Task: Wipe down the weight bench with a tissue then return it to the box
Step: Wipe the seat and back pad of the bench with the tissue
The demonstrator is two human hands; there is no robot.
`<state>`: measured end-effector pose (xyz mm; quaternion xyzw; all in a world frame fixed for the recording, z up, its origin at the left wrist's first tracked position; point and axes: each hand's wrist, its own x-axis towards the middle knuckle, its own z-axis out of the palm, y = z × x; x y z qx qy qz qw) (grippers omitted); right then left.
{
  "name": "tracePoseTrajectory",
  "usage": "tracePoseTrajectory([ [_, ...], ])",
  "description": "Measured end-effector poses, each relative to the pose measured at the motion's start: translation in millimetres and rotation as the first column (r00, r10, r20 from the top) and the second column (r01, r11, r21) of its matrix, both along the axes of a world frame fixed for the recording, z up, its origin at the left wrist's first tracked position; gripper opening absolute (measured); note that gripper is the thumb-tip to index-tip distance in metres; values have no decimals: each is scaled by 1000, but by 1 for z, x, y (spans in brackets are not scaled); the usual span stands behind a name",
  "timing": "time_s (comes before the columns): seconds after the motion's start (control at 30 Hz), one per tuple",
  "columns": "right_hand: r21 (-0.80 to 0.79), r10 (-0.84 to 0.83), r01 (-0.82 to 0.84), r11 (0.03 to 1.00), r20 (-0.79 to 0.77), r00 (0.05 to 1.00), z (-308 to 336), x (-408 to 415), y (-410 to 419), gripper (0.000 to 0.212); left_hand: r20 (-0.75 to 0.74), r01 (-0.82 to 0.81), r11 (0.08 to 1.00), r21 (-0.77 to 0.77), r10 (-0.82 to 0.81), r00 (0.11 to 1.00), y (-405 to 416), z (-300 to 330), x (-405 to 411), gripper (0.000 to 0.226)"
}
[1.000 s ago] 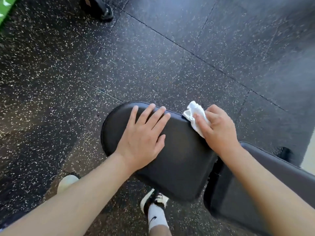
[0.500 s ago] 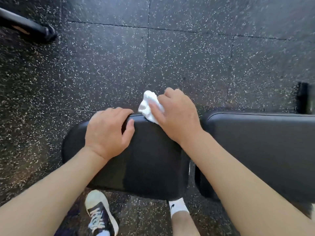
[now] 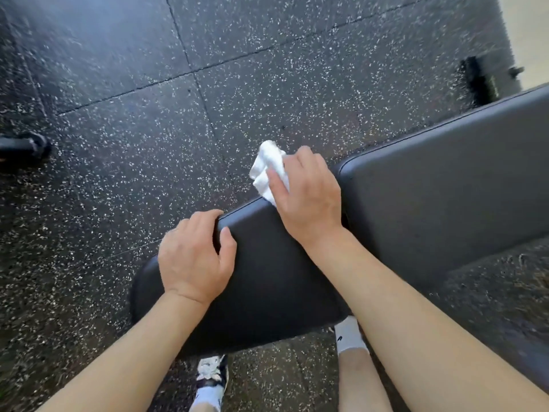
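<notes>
Both hands grip the weight bench (image 3: pixel 297 278), lengthwise lower-left to upper-right.

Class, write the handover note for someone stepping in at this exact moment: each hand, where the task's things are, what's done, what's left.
Left hand: gripping the far edge of the seat pad, steadying it.
Right hand: closed on the crumpled white tissue, at the seat pad's far edge beside the gap to the back pad.
Done: wiping is under way; how much is covered cannot be told.
Left: finish wiping the bench, then return the tissue to the box, which is not in view.
</notes>
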<state>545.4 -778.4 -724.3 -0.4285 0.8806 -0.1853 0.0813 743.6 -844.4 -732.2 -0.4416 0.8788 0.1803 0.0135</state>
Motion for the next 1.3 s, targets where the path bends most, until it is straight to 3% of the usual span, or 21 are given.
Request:
tracePoseTrajectory([
  [0.1,48,-68,70,996,-41,997,0,6,0,33,8,51,998,48,-51,999,0,2,1,46],
  [0.2,-16,-193,193,981,-29,981,5,29,28,31,-31,183,981,65,-181,983,-2,5,4,57],
  [0.33,-7,-325,325,946,-37,945,11,84,96,32,-39,480,876,38,-479,877,-4,9,3,68],
  [0.5,65,-314,314,947,-9,949,16,125,157,38,-46,652,757,36,-651,758,-8,14,-15,69],
  [0.77,-87,-466,472,877,84,881,9,86,101,29,-126,631,773,-63,-633,764,8,4,-36,65],
  [0.97,-195,-492,531,824,217,843,2,37,51,24,-142,643,761,-86,-649,748,6,-3,-37,71],
  [1.13,-240,-470,496,835,159,868,2,71,117,22,-105,656,747,-110,-665,739,6,-3,-39,70],
  [1.3,-251,-531,555,793,161,832,-8,113,180,22,-107,665,736,-123,-676,729,3,-11,-35,73],
])
